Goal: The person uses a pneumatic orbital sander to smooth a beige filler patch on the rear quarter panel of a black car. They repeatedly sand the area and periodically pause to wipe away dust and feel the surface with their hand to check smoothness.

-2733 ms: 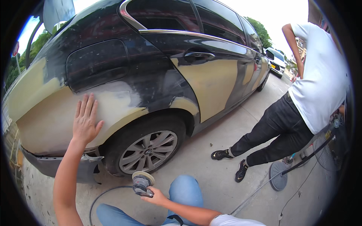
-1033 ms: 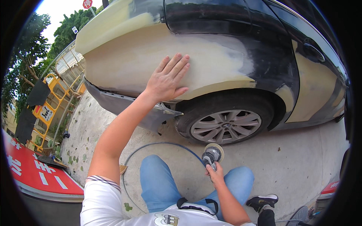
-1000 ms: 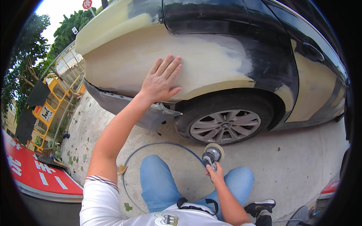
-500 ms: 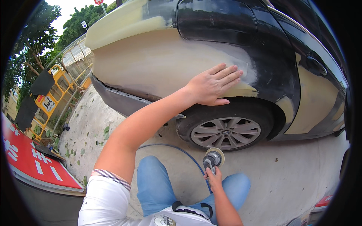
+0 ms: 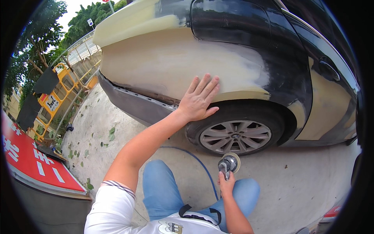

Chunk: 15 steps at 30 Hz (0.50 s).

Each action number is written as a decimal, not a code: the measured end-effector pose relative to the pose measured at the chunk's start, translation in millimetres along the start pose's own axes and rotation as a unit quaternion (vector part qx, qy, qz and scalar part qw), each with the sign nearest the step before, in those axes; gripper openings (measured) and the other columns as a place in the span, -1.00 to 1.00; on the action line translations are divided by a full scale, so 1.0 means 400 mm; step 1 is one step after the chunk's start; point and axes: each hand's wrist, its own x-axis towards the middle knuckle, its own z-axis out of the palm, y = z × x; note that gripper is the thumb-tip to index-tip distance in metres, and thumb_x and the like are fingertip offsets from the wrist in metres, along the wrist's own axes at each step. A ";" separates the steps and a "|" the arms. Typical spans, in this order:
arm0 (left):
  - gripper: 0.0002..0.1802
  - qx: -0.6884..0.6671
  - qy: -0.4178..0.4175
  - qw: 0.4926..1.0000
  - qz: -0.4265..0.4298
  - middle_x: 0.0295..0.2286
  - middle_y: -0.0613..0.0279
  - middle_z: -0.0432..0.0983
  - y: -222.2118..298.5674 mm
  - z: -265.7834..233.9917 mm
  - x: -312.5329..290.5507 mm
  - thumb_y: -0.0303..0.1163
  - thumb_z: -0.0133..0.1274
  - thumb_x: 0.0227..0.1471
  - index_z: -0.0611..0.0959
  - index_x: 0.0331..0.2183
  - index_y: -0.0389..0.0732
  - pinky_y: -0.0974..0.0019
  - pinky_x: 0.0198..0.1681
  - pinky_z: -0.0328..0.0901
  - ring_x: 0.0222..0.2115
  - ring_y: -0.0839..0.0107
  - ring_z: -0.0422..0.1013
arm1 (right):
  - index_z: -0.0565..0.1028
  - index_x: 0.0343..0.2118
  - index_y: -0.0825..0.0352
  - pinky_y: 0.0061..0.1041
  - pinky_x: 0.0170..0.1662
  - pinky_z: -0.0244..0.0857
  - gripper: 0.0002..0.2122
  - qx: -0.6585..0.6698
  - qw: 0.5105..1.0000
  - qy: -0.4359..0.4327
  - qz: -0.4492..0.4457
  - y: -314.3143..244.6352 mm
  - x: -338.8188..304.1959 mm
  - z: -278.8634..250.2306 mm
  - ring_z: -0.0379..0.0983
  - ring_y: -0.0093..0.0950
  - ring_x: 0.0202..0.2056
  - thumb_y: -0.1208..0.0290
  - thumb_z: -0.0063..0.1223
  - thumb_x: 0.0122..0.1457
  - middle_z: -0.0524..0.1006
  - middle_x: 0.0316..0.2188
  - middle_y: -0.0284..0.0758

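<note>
My left hand [image 5: 199, 99] lies flat, fingers spread, against the filler-coated rear quarter panel [image 5: 156, 58] of a dark car, just above the wheel arch. The panel is beige and sanded smooth, with paler yellowish bands along its top and by the arch. Low over my right knee, my right hand [image 5: 226, 183] grips an air sander [image 5: 226, 167] by its handle, its round pale pad facing away toward the right. A blue hose [image 5: 200, 165] curves across the ground near the sander; where it joins the tool is hidden.
The car's wheel [image 5: 235, 136] stands right in front of me, with the grey bumper [image 5: 128, 107] to its left. A red sign board [image 5: 43, 163] is at the left, near a yellow barrier [image 5: 54, 101]. Leaves [image 5: 112, 133] lie scattered on the concrete.
My left hand has slid left along the panel, away from its right-hand end, and its fingers now point more upward. The sander in my right hand has shifted slightly right.
</note>
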 end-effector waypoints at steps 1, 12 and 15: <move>-0.03 -0.031 -0.007 0.997 0.077 0.53 0.04 0.00 0.013 0.005 0.000 0.22 0.10 0.25 0.35 0.43 -0.25 -0.21 0.58 -0.34 0.56 -0.05 -0.20 | 0.48 -0.05 0.38 -0.52 -0.46 0.42 -0.74 0.032 0.999 -0.010 -0.024 -0.009 0.001 0.000 0.48 -0.60 -0.53 0.40 0.31 0.34 0.58 -0.40 -0.36; 0.00 0.083 0.012 0.996 0.013 0.51 0.05 0.04 -0.151 -0.106 0.134 0.27 0.05 0.26 0.35 0.42 -0.29 -0.10 0.58 -0.21 0.55 0.05 -0.11 | 0.46 -0.15 0.35 -0.53 -0.49 0.36 -0.84 0.062 0.997 0.000 -0.044 -0.036 -0.033 -0.016 0.46 -0.59 -0.55 0.45 0.23 0.38 0.58 -0.45 -0.34; 0.01 0.041 -0.017 0.993 0.106 0.51 0.04 0.05 -0.055 -0.088 0.226 0.30 -0.01 0.29 0.34 0.43 -0.31 -0.06 0.59 -0.19 0.55 0.09 -0.10 | 0.47 -0.16 0.35 -0.53 -0.49 0.37 -0.85 0.056 0.998 -0.003 -0.032 -0.032 -0.027 -0.004 0.47 -0.60 -0.55 0.44 0.23 0.38 0.59 -0.44 -0.34</move>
